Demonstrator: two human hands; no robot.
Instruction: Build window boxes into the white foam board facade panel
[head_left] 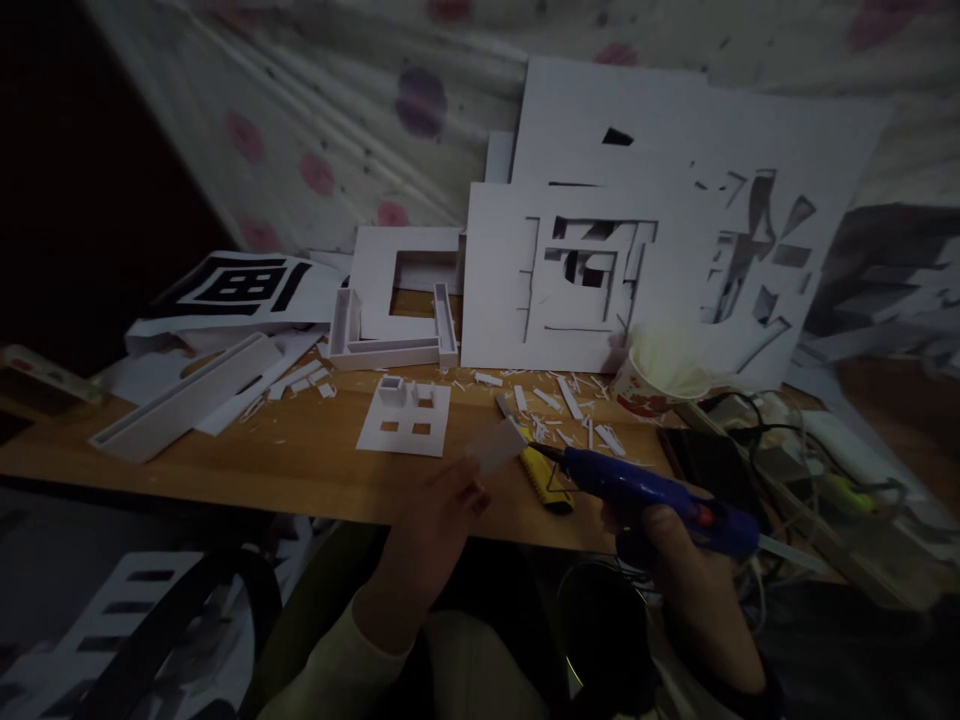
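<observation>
Between the fingers of my left hand (435, 525) is a small white foam board piece (496, 447), raised over the front of the table. My right hand (679, 560) wraps round a blue hot glue gun (637, 485) with a clear glue stick (791, 552) poking from its back. The gun's dark nozzle points left and meets or nearly meets the piece's right edge. Below them lies a yellow utility knife (546, 478), partly covered by the piece. A white square panel (401, 440) with rectangular openings and small raised walls rests left of my left hand.
White cut-out boards (495, 280) lean at the back. A paper cup (643, 385), a dark phone (705, 460) and a cable-filled tray (814, 530) stand right. Foam scraps (570, 400) litter the wooden table (315, 470). Leftward are a long white channel (187, 395) and a printed character sheet (244, 285).
</observation>
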